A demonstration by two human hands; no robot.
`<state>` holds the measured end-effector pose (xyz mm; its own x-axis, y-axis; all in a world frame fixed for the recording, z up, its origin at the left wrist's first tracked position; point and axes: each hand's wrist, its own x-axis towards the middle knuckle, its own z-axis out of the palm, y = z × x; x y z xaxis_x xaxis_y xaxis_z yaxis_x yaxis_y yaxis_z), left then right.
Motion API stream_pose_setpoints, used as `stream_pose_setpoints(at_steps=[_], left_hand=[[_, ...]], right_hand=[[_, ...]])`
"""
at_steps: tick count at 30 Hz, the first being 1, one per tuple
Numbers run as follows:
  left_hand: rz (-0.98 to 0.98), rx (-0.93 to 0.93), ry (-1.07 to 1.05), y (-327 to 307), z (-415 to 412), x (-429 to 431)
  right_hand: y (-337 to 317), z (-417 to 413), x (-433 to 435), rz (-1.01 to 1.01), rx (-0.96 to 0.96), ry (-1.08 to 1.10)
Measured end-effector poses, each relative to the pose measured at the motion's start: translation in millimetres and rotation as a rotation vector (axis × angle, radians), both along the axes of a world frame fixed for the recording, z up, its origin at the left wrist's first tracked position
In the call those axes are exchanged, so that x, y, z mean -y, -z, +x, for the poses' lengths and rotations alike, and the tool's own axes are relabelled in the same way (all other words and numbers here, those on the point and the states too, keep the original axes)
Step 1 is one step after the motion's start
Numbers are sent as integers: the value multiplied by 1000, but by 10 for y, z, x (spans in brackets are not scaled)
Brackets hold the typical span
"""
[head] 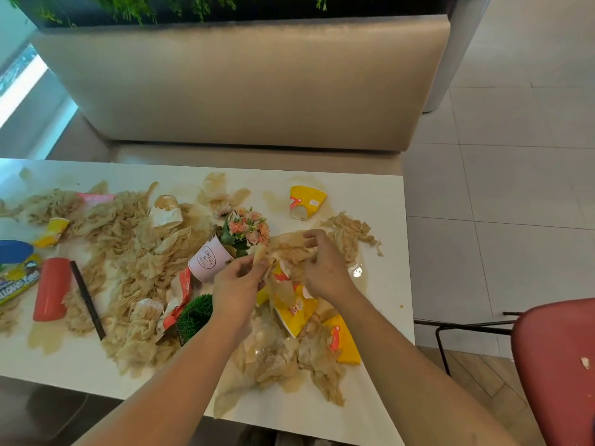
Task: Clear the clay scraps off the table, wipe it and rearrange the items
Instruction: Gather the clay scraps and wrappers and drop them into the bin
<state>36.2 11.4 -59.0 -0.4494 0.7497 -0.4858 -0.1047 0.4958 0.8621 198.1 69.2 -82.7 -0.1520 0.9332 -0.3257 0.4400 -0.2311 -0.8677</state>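
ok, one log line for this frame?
phase: clearing | left hand: pinches beige scrap | right hand: grips same scrap | table: littered, wet

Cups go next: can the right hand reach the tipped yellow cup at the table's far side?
Probably yes. The yellow cup lies alone beyond the right hand, only stained table between them. The hand grips a tan scrap, though, and must let go first.

Beyond the far edge of the bench [370, 194] stood a beige booth seat [241, 85] under greenery [128, 8]; pale floor tiles [515, 188] and a red chair [557, 365] lay right.
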Motion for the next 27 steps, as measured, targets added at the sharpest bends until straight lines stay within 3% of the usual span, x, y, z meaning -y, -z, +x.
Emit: stream_pose_setpoints(at_steps=[3, 5, 12, 18, 21, 24, 27], left_hand=[[2, -57, 49, -39, -4, 66], [8, -108, 88, -74, 30, 136], [45, -92, 75, -136, 181, 330], [57, -93, 29, -169, 193, 285], [12, 31, -72, -207, 347, 209], [38, 186, -191, -380, 486, 141], [132, 159, -186, -607, 559, 70]], right_hand=[[282, 13, -263, 49, 410, -145], [397, -27, -376, 32, 578, -257], [635, -140, -456, 270, 818, -461], [591, -121, -313, 196, 501, -223], [358, -61, -291, 183, 416, -209], [-22, -20, -336, 292, 321, -171], [-496, 47, -434, 393, 203, -62]])
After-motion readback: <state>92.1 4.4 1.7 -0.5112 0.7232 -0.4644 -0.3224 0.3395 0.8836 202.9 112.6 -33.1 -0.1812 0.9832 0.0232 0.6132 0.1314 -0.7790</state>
